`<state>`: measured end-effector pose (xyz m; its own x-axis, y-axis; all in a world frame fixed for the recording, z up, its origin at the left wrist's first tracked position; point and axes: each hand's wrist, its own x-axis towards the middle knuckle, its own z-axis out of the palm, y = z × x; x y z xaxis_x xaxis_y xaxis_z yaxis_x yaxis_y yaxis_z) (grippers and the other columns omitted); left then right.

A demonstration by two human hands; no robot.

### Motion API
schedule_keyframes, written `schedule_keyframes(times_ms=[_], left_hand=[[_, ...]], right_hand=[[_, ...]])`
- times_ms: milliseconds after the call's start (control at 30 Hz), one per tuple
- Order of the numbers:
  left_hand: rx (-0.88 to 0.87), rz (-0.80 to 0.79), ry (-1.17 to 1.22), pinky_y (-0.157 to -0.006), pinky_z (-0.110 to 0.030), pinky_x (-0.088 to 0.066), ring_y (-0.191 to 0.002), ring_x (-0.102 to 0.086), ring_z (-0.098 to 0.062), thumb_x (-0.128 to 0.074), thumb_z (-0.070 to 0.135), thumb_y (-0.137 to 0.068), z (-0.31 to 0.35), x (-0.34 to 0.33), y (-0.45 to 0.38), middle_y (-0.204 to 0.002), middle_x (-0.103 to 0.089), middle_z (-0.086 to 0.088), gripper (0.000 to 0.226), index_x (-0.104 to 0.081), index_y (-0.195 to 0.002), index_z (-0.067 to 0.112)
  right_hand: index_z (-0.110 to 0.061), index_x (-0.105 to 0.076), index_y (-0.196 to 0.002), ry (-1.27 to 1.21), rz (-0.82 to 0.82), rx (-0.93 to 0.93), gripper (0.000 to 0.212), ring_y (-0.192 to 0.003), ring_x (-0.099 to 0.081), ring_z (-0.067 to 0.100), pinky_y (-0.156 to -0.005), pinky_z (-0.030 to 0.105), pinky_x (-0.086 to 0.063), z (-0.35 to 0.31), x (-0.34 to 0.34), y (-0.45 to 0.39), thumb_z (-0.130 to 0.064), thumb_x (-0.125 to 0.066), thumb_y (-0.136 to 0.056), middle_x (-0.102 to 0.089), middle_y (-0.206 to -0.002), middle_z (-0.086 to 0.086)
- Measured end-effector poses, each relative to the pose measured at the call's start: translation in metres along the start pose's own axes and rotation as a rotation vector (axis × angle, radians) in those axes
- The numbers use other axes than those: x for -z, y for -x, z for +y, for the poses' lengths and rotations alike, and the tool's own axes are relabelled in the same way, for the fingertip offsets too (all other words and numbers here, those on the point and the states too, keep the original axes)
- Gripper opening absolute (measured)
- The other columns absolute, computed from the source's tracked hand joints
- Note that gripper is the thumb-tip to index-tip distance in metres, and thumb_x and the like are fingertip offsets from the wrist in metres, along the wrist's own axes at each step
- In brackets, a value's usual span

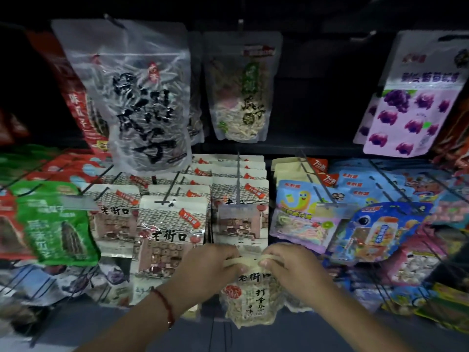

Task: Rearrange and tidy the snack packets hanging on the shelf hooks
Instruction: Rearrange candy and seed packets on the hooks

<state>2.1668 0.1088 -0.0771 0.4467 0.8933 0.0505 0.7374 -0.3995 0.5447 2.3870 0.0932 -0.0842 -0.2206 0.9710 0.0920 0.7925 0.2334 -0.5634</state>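
Observation:
A beige seed packet [250, 298] with black characters hangs low in the middle of the display. My left hand [210, 266] grips its top edge from the left. My right hand [288, 265] pinches the same top edge from the right. The packet's upper strip is mostly hidden under my fingers. Directly above it, a row of white packets [239, 199] with a tiled-roof picture hangs on a long hook [238, 179]. More of these white packets [172, 229] hang on the neighbouring hooks to the left.
A big clear seed bag [137, 97] and a smaller clear bag [241, 90] hang on the upper row, with a purple grape-candy pack [411, 97] at right. Green packs [50, 222] hang at left, blue candy packs [375, 229] at right. Thin hooks jut out toward me.

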Motion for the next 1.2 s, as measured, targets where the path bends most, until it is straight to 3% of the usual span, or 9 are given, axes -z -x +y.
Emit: schedule_keyframes(times_ms=[100, 267, 333, 533, 733, 833, 967, 1100, 1200], left_hand=[[-0.011, -0.018, -0.010, -0.048, -0.013, -0.032, -0.049, -0.049, 0.001, -0.056, 0.039, -0.097, -0.013, 0.004, 0.000, -0.059, -0.054, 0.012, 0.021, -0.057, -0.076, 0.034], [0.038, 0.047, 0.128, -0.053, -0.032, -0.046, -0.054, -0.058, -0.010, -0.058, 0.038, -0.096, -0.032, 0.011, -0.003, -0.062, -0.061, 0.006, 0.029, -0.053, -0.068, 0.034], [0.049, 0.058, 0.127, -0.055, -0.031, -0.046, -0.055, -0.057, -0.012, -0.059, 0.039, -0.096, -0.036, 0.011, -0.004, -0.058, -0.056, 0.006, 0.036, -0.048, -0.061, 0.035], [0.041, 0.056, 0.084, -0.054, -0.024, -0.044, -0.057, -0.060, -0.006, -0.056, 0.042, -0.097, -0.043, 0.017, -0.012, -0.063, -0.063, 0.008, 0.028, -0.052, -0.069, 0.039], [0.054, 0.019, 0.107, -0.050, -0.025, -0.042, -0.048, -0.053, -0.002, -0.058, 0.038, -0.096, -0.052, 0.016, -0.017, -0.063, -0.064, 0.007, 0.022, -0.064, -0.078, 0.028], [0.058, 0.016, 0.124, -0.047, -0.020, -0.033, -0.046, -0.049, 0.002, -0.058, 0.037, -0.096, -0.056, 0.017, -0.018, -0.057, -0.059, 0.010, 0.028, -0.057, -0.069, 0.032], [0.067, 0.016, 0.198, -0.048, -0.022, -0.034, -0.045, -0.051, 0.002, -0.059, 0.038, -0.096, -0.062, 0.020, -0.021, -0.057, -0.061, 0.010, 0.021, -0.068, -0.081, 0.026], [0.061, 0.017, 0.211, -0.047, -0.020, -0.039, -0.050, -0.056, -0.002, -0.058, 0.040, -0.096, -0.066, 0.022, -0.021, -0.065, -0.066, 0.004, 0.021, -0.069, -0.085, 0.025], [0.056, 0.004, 0.216, -0.045, -0.019, -0.037, -0.045, -0.052, 0.000, -0.057, 0.039, -0.096, -0.068, 0.023, -0.024, -0.064, -0.066, 0.004, 0.024, -0.068, -0.082, 0.024]], right_hand=[[-0.034, -0.059, -0.083, 0.032, 0.024, 0.037, 0.012, -0.079, -0.055, 0.000, -0.071, 0.034, -0.049, -0.018, -0.011, -0.010, -0.040, -0.058, -0.093, -0.059, -0.078, -0.020], [-0.032, -0.059, -0.127, 0.051, 0.220, 0.170, 0.031, -0.115, -0.046, 0.001, -0.095, 0.019, -0.038, -0.037, -0.007, -0.025, -0.036, -0.051, -0.098, -0.054, -0.121, -0.017], [-0.030, -0.055, -0.134, 0.199, 0.277, 0.264, 0.037, -0.122, -0.043, 0.007, -0.100, 0.026, -0.037, -0.039, -0.005, -0.034, -0.025, -0.052, -0.097, -0.052, -0.128, -0.013], [-0.028, -0.050, -0.135, 0.604, 0.333, 0.270, 0.066, -0.130, -0.040, 0.031, -0.102, 0.055, -0.044, -0.035, -0.017, -0.050, -0.011, -0.071, -0.075, -0.047, -0.135, 0.006], [-0.024, -0.047, -0.129, 0.657, 0.324, 0.431, 0.071, -0.129, -0.043, 0.028, -0.101, 0.044, -0.043, -0.027, -0.015, -0.069, -0.005, -0.080, -0.069, -0.048, -0.132, 0.005], [-0.023, -0.044, -0.130, 0.700, 0.295, 0.479, 0.076, -0.122, -0.047, 0.025, -0.095, 0.040, -0.046, -0.026, -0.011, -0.073, -0.001, -0.080, -0.066, -0.047, -0.133, 0.004], [-0.021, -0.046, -0.129, 0.729, 0.257, 0.550, 0.076, -0.112, -0.055, 0.025, -0.087, 0.039, -0.052, -0.026, 0.005, -0.077, 0.004, -0.076, -0.064, -0.055, -0.130, 0.006], [-0.022, -0.044, -0.138, 0.694, 0.158, 0.525, 0.055, -0.121, -0.056, 0.026, -0.094, 0.044, -0.053, -0.029, 0.010, -0.070, -0.016, -0.059, -0.085, -0.053, -0.141, 0.006], [-0.028, -0.049, -0.140, 0.412, 0.202, 0.342, 0.043, -0.123, -0.053, 0.008, -0.102, 0.028, -0.045, -0.042, 0.019, -0.060, -0.026, -0.038, -0.099, -0.056, -0.139, -0.006]])
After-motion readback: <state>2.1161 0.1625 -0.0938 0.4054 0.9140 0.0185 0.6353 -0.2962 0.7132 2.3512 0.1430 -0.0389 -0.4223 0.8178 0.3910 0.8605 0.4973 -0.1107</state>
